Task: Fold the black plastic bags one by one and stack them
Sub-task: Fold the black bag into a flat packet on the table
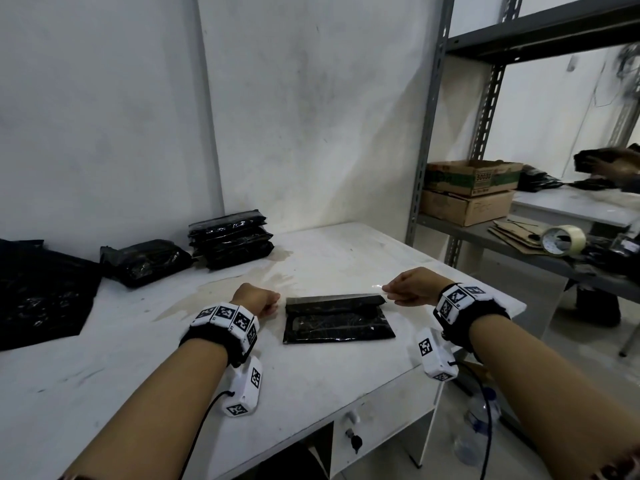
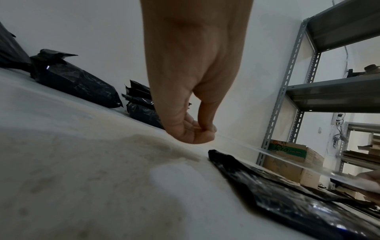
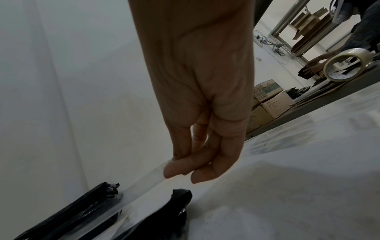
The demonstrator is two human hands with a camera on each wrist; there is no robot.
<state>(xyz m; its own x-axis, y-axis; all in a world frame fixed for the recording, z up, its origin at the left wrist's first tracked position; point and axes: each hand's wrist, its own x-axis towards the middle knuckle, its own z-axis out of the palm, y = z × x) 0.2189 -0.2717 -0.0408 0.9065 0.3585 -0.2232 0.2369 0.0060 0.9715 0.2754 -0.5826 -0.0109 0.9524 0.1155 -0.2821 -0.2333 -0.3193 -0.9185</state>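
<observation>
On table (image 1: 311, 375), folded bag (image 1: 337, 320), both hands pinching tape strip (image 2: 287, 160)

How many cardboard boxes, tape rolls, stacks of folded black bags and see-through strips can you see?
Cardboard boxes, one on the other: 2
Tape roll: 1
Stack of folded black bags: 1
Clear strip: 1
Total: 5
</observation>
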